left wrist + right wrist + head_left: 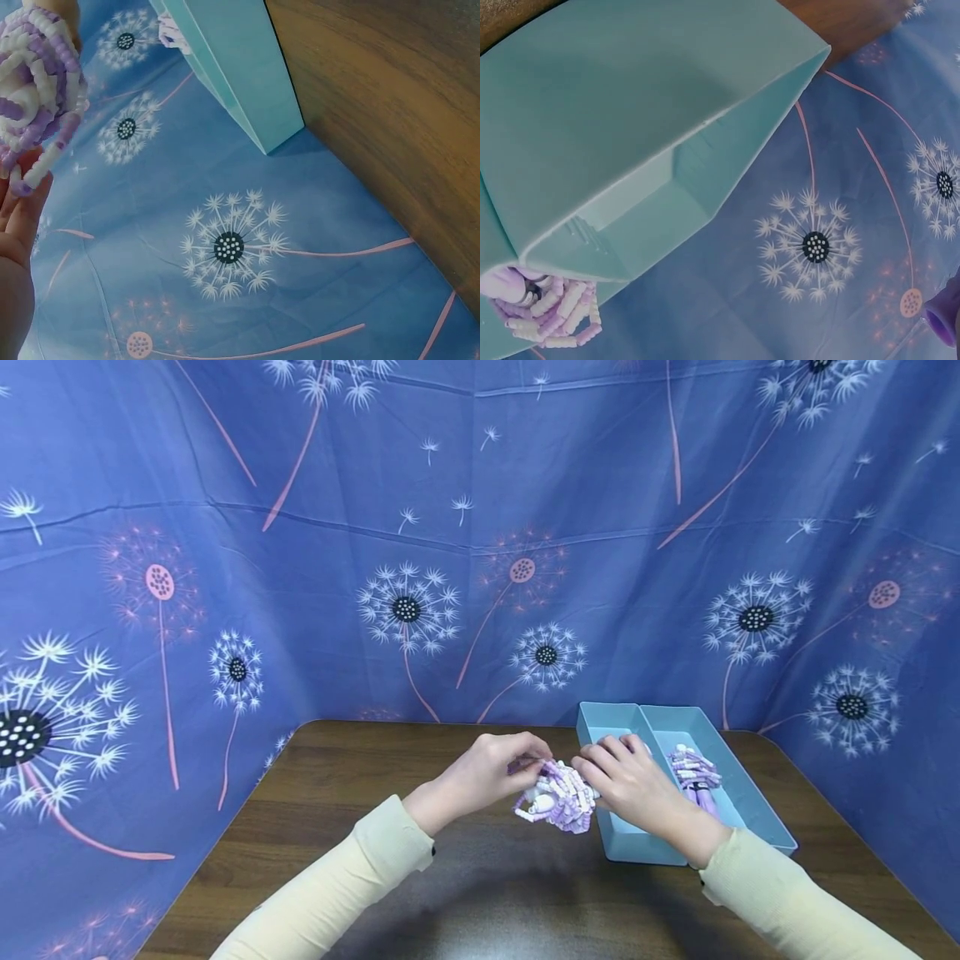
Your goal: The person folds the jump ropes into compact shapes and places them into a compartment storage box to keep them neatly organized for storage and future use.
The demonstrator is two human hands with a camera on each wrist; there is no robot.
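A coiled beaded jump rope (566,797) in purple and white hangs between both hands, above the table in front of the box. My left hand (498,768) pinches the coil's left side; its fingers (26,199) touch a loop of beads in the left wrist view. From the right, my right hand (630,781) grips the rope's other end, and its fingertips are partly hidden. A flared purple end, apparently a handle (943,311), shows at the right wrist view's edge. A second bundled beaded jump rope (694,770) with purple handles lies in the box's right compartment.
The light-blue two-compartment box (761,797) stands at the right of the brown wooden table (337,802), beneath my right forearm. A blue dandelion-print cloth (465,527) hangs behind the table and along both sides.
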